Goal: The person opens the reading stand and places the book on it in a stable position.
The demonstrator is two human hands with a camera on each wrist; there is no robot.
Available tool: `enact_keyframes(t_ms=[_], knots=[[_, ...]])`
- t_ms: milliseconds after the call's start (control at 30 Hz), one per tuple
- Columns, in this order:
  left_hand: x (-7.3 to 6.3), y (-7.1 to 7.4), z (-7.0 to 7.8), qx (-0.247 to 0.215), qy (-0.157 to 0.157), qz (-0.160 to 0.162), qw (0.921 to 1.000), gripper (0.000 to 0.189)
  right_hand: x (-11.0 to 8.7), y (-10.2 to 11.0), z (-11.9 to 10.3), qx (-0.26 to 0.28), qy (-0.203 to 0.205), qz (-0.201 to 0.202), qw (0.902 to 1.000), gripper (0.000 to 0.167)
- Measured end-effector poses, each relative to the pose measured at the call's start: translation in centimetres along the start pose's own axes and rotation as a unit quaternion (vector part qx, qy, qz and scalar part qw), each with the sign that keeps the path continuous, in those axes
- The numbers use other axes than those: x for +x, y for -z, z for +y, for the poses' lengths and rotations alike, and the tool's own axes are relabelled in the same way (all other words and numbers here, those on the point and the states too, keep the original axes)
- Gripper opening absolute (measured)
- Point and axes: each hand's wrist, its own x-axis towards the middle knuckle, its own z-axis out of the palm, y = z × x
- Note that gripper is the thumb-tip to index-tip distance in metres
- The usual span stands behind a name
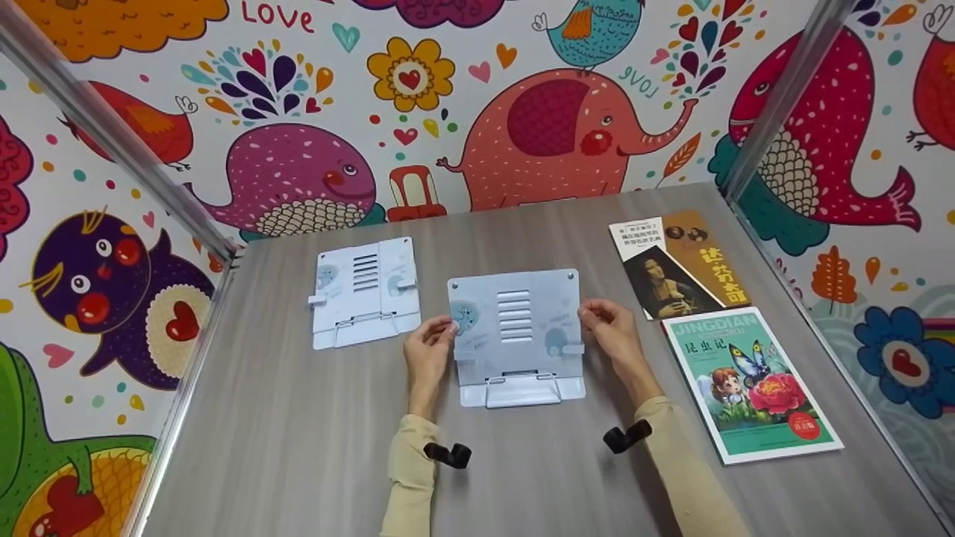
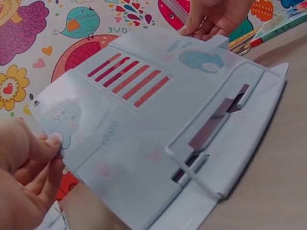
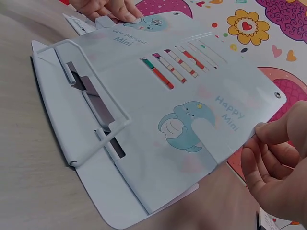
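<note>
A pale blue-white book stand with a slotted back panel, cartoon prints and a wire page holder stands in front of me on the table. Its back panel leans upright over a flat base. My left hand pinches the panel's left edge between thumb and fingers. At the opposite edge my right hand pinches the panel in the same way, above the side tab. In the right wrist view the right thumb and fingertips grip the edge beside the penguin print.
A second book stand of the same kind is at the back left of the table. On the right lie a brown and white book and a green book. Printed wall panels with metal posts border the table.
</note>
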Motion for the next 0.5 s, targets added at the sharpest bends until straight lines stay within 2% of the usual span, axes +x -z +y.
enact_keyframes(t_ms=[200,267,400,500], knots=[[-1.5,0.8,2.6,-0.01,-0.031,-0.02,0.9993,0.016,-0.6,0.1,0.0,-0.002,0.022,0.004,0.9997,0.014],[-1.3,1.0,1.9,-0.011,-0.049,-0.021,0.9985,0.015,-1.0,0.2,0.0,0.005,0.03,0.002,0.9995,0.014],[-1.6,1.6,1.6,-0.01,-0.083,-0.031,0.996,0.014,-1.8,0.4,-0.5,0.012,0.043,0.001,0.999,0.015],[-2.3,2.1,2.6,-0.011,-0.097,-0.044,0.9943,0.014,-2.3,0.5,-0.4,0.01,0.052,-0.002,0.9986,0.016]])
